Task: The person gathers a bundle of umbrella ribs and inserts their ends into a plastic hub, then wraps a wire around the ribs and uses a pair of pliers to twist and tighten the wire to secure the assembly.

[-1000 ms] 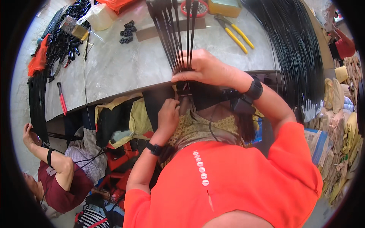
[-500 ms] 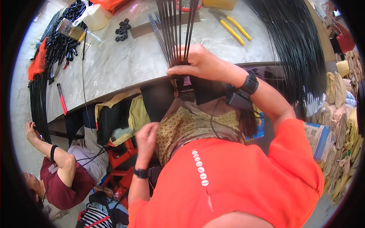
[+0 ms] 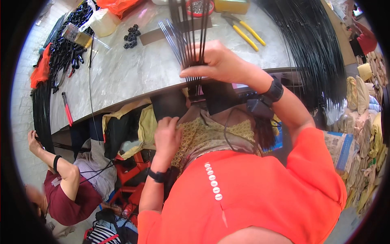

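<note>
My right hand (image 3: pixel 215 61) is wrapped round a bundle of thin black rods (image 3: pixel 191 38) at the table's front edge. The rods fan out above my fingers, and their lower ends reach down past the edge to a dark fixture (image 3: pixel 197 97) between two dark panels. My left hand (image 3: pixel 166 136) hovers lower and to the left, close to the patterned cloth (image 3: pixel 191 138) on my lap. Its fingers are curled together, and whatever they may hold is hidden. Behind the bundle, a few paler rods (image 3: pixel 170 38) lie slanted on the table.
On the table (image 3: pixel 118 77) are yellow-handled pliers (image 3: pixel 245 36), a black bead-like cluster (image 3: pixel 131 36), a red dish of small parts (image 3: pixel 200 7) and a red-handled tool (image 3: pixel 67 109). Long black strands (image 3: pixel 308 49) hang over the right side. A co-worker in maroon (image 3: pixel 71 195) sits left.
My left hand has risen and moved right, nearer the fixture. My right hand still grips the rods, whose lower ends now show more below it.
</note>
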Demonstrator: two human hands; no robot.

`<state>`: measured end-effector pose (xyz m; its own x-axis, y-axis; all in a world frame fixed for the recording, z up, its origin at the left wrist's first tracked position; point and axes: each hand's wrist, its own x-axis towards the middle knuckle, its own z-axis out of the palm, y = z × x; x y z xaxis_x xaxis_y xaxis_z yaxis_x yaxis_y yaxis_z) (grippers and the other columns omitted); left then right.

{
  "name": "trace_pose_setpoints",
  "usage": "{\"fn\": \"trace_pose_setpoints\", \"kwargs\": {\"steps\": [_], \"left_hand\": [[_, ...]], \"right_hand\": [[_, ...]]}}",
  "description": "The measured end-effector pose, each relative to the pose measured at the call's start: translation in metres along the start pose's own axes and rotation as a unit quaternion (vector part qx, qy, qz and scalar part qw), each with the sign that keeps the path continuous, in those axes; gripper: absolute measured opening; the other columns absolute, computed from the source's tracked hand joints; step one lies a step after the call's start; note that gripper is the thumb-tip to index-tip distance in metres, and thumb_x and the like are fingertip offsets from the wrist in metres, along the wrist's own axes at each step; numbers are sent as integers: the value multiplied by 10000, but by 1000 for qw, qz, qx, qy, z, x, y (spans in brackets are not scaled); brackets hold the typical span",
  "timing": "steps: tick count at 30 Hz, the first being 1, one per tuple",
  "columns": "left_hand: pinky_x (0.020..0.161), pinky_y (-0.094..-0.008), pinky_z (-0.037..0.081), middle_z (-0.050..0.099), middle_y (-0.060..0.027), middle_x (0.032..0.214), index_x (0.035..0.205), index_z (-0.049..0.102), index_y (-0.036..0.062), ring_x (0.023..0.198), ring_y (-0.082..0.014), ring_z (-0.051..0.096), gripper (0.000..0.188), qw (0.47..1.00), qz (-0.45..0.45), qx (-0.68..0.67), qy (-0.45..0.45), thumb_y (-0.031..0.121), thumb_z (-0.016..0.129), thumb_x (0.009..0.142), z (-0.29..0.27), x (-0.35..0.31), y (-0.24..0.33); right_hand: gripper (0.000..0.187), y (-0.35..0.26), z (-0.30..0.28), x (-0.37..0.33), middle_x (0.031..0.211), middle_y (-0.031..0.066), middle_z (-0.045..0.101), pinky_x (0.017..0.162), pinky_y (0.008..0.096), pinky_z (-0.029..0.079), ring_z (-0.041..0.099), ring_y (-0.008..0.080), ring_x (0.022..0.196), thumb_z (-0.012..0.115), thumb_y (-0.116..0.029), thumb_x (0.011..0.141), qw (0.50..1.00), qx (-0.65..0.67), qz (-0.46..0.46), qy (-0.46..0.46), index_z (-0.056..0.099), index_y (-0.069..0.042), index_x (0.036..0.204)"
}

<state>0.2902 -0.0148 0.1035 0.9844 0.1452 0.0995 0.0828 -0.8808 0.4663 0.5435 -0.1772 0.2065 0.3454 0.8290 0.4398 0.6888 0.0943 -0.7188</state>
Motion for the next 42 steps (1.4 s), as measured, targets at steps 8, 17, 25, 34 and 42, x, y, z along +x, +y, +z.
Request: {"fn": "trace_pose_setpoints", "kwargs": {"steps": [8,17,25,34,42], "left_hand": [[691,-386,507,623,-124,784,1047,692,50,748,-321,626,249,979,-143,-118,-79,85,717,801,-50,-37,-20],[797,-446,474,612,-153,929,1018,644,22,903,-340,593,237,990,-37,81,109,84,722,803,-82,-18,-36],[789,-470,517,681,-233,943,975,697,37,907,-388,661,224,936,144,-7,-321,79,577,790,150,12,-29],[701,-353,536,710,-112,812,965,721,-14,731,-248,680,183,953,40,-223,-203,151,689,892,-29,79,22],[959,-313,485,688,-107,1182,1241,638,-12,1125,-165,628,347,878,98,-460,92,59,679,904,-140,153,69]], "right_hand": [[390,26,35,-21,842,147,523,637,443,468,587,376,744,692,-332,896,995,-88,-45,-29,554,11,774],[321,31,35,-18,820,135,555,632,438,471,603,357,725,705,-328,888,993,-112,-34,-19,620,-25,829],[241,14,39,-12,843,126,568,652,433,488,614,356,757,693,-289,904,998,-49,-27,-21,641,-54,887],[238,21,37,-22,828,117,577,632,434,489,619,357,726,696,-305,900,998,-59,13,-17,659,-70,904],[261,16,41,-16,866,140,601,663,439,491,636,359,769,727,-296,880,998,-59,29,-8,652,-46,875]]}}
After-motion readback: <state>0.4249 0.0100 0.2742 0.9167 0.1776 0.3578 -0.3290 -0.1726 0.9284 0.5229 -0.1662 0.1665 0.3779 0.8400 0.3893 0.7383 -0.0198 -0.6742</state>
